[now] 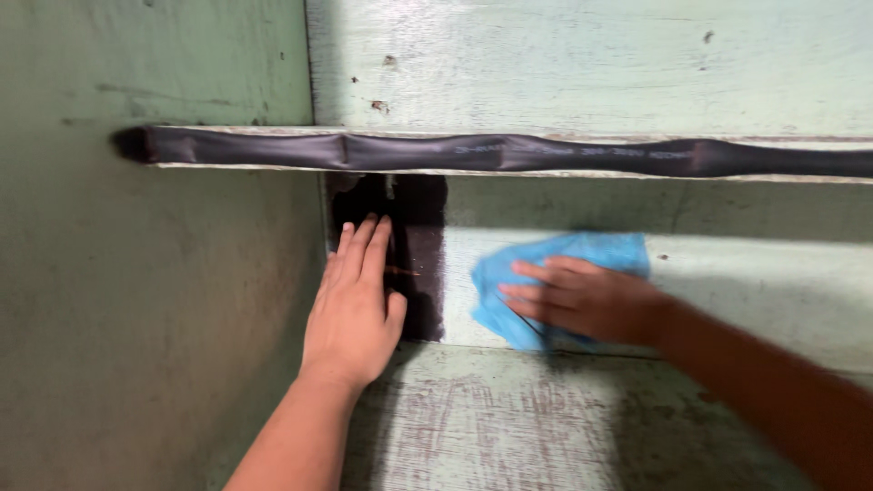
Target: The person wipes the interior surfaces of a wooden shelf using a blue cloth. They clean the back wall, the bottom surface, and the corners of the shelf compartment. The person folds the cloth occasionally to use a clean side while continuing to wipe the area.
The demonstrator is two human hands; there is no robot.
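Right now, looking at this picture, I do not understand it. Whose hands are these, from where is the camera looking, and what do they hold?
There is one picture, from a camera on the person's head, looking down at their own two bare hands. The left hand lies flat, fingers together, against a dark patch on a pale green painted wall. The right hand presses a blue cloth on that wall. Above, a black strip runs along a ledge edge. Below lies a worn painted surface.
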